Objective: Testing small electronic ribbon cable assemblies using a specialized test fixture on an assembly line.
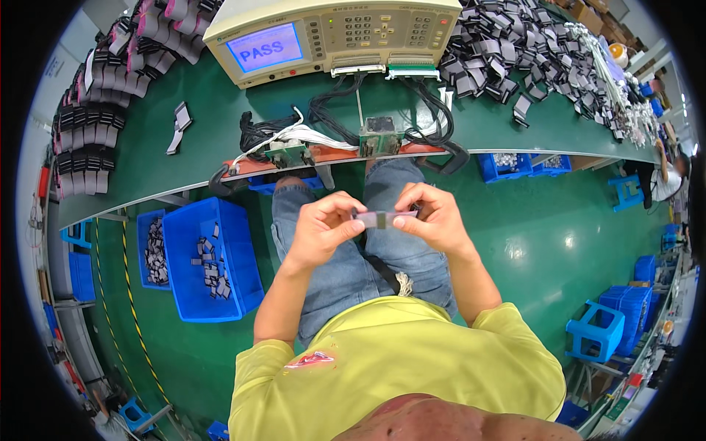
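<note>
Above my lap, a short grey flat ribbon cable (371,220) with dark connectors is stretched between my two hands. My left hand (323,226) pinches its left end between thumb and fingers. The other end is pinched by my right hand (435,217). Just beyond, at the table's near edge, stand two green board fixtures, a right one (379,140) and a left one (289,155), wired with black and white cables. Behind them sits a beige cable tester (342,44) with a lit blue-white screen.
A large heap of ribbon cables (507,55) covers the table's right side; stacked ones (88,136) line its left. Two pieces (179,126) lie apart on the green table (213,110). Blue bins (213,294) holding cables stand at lower left. A blue stool (594,332) is at right.
</note>
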### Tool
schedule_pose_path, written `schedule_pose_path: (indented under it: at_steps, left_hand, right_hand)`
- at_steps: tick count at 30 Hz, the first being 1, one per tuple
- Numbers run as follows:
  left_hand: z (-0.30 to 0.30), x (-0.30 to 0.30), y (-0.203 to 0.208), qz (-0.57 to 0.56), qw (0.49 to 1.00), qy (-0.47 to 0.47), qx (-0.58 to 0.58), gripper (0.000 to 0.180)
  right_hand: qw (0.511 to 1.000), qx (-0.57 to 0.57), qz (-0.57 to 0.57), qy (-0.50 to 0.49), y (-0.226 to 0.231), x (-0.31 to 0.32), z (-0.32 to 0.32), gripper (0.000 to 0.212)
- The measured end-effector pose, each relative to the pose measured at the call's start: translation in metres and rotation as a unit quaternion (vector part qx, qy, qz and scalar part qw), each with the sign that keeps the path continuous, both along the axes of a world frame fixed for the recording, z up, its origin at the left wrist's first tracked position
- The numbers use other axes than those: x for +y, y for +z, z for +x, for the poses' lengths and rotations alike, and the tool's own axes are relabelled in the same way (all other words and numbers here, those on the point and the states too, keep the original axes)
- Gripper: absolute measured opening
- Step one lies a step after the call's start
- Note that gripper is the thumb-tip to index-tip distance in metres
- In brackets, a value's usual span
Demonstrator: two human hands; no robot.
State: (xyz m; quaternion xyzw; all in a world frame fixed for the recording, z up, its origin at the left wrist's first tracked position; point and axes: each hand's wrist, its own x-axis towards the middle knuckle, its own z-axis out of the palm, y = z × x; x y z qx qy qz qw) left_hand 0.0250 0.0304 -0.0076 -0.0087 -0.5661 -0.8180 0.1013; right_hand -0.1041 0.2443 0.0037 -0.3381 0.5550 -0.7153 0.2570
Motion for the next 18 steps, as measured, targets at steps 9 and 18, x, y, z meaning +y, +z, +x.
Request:
schedule_pose_path:
  at_steps: [9, 18]
  left_hand:
    - [-0.039, 0.004, 0.012, -0.269, 0.913, 0.300, 0.062, 0.018]
    - [-0.051, -0.001, 0.003, -0.330, 0.885, 0.318, 0.080, 0.029]
  right_hand:
    - [0.981, 0.107, 0.012, -0.159, 0.007, -0.018, -0.024, 0.020]
    - [0.914, 0.244, 0.047, -0.320, 0.005, -0.047, -0.027, 0.023]
